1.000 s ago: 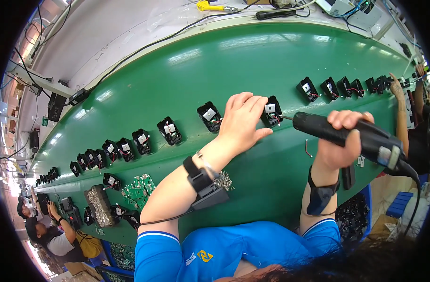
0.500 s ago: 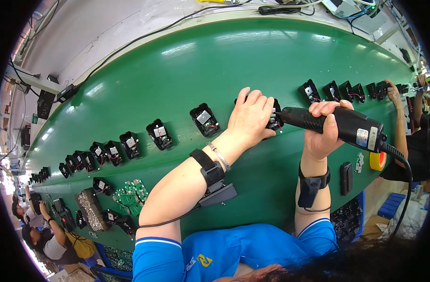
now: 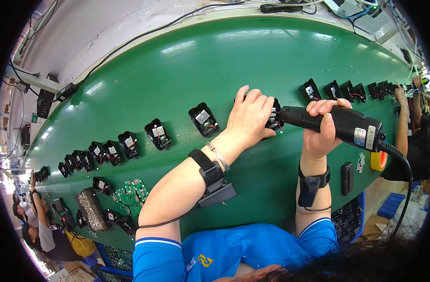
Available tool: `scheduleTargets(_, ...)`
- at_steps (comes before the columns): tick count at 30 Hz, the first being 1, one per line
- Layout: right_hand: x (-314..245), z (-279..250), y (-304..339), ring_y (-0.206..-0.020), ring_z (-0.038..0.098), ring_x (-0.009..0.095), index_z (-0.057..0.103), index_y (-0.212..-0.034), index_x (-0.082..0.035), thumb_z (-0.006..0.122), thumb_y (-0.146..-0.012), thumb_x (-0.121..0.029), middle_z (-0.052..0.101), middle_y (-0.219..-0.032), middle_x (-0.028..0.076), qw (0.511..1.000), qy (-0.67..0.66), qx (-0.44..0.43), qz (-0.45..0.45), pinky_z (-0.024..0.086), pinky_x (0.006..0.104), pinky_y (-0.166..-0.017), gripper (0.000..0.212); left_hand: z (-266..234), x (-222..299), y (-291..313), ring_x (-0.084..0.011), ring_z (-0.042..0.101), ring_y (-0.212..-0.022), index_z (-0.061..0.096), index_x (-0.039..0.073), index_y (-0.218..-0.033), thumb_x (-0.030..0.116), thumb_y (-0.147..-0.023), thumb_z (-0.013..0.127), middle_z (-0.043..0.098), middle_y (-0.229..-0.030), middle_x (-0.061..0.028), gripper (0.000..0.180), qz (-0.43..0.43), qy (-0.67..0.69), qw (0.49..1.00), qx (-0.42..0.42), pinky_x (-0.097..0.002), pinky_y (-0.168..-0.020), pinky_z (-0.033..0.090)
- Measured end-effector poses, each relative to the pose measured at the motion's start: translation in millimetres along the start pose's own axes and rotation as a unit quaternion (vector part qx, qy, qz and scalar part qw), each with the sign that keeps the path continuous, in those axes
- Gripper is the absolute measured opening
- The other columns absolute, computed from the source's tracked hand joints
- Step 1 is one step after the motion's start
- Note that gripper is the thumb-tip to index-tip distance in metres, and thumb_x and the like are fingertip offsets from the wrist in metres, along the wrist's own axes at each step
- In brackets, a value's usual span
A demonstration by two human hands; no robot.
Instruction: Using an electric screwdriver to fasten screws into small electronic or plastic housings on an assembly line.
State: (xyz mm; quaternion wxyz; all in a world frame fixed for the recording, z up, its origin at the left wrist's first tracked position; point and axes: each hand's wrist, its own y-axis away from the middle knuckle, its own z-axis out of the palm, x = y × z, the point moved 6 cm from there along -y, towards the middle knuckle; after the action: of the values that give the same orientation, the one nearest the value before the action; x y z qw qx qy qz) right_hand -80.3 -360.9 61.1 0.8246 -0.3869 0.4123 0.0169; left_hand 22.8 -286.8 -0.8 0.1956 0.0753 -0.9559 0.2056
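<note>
A worker in a blue shirt leans over a long green surface (image 3: 187, 70), the left hand (image 3: 250, 115) pressed flat over a small black housing (image 3: 273, 121) near the middle of the surface, its fingers (image 3: 252, 99) spread and laid on the part rather than curled round it. The right hand (image 3: 321, 129) is clenched around the barrel of a black electric screwdriver (image 3: 337, 124), whose tip meets the housing just beside the left hand's fingertips; a cable runs from the tool's rear toward the right edge. Both wrists carry black straps. More black housings (image 3: 203, 119) sit in a curving row along the surface, stretching toward the left edge and on to the far right corner, where another person's hand (image 3: 401, 94) reaches among them. Green circuit boards (image 3: 132, 192) and a grey block (image 3: 89, 209) lie near the front edge at the left, and a yellow tape roll (image 3: 378, 160) rests at the front edge on the right.
</note>
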Motion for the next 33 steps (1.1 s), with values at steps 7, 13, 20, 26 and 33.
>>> scheduleTargets(7,-1.2,4.4,1.5,-0.063,0.045,0.015,0.039,-0.102,-0.006,0.05,-0.071,-0.007,0.046,-0.073,0.004,1.0,0.003,-0.011,-0.001,0.039,0.0301,-0.063,0.034,-0.4,-0.6,0.3,-0.0218,0.043,-0.096,0.048,0.002,-0.099,0.032,-0.046,0.075,0.051,-0.087,-0.0069,0.066,0.004,-0.006,1.0,-0.001,-0.0404,-0.094,0.023)
scheduleTargets(13,-1.6,8.7,2.0,-0.062,0.045,0.015,0.038,-0.102,-0.006,0.05,-0.071,-0.007,0.046,-0.072,0.005,1.0,0.02,-0.016,-0.009,0.039,0.03,-0.061,0.033,0.4,-0.9,0.4,-0.0226,0.045,-0.096,0.048,0.005,-0.1,0.031,-0.043,0.076,0.052,-0.089,-0.0061,0.069,-0.002,-0.004,1.0,0.001,-0.0423,-0.092,0.025)
scheduleTargets(20,1.8,9.8,5.4,-0.06,0.045,0.015,0.039,-0.096,-0.007,0.05,-0.07,-0.004,0.046,-0.071,0.005,0.998,0.026,-0.054,-0.015,0.04,0.0306,-0.059,0.028,4.9,-1.7,1.5,-0.022,0.044,-0.097,0.05,0.003,-0.097,0.033,-0.046,0.075,0.052,-0.086,-0.0063,0.064,0.004,-0.017,1.0,-0.009,-0.0411,-0.094,0.023)
scheduleTargets(26,11.4,9.7,9.3,-0.06,0.045,0.016,0.039,-0.094,-0.007,0.049,-0.069,0.001,0.046,-0.07,0.005,0.998,0.026,-0.054,0.006,0.04,0.031,-0.059,0.027,6.7,-3.1,0.8,-0.0215,0.046,-0.095,0.053,0.005,-0.097,0.03,-0.042,0.076,0.054,-0.086,-0.0052,0.065,-0.005,-0.009,1.0,-0.009,-0.0429,-0.093,0.025)
scheduleTargets(33,16.5,11.8,3.4,-0.061,0.047,0.017,0.042,-0.097,-0.004,0.05,-0.069,0.003,0.047,-0.069,0.006,0.999,0.026,-0.042,0.022,0.042,0.0317,-0.061,0.03,6.7,-4.4,1.3,-0.02,0.046,-0.094,0.052,0.006,-0.094,0.035,-0.043,0.076,0.054,-0.083,-0.0042,0.063,-0.017,-0.036,0.999,0.012,-0.0418,-0.094,0.022)
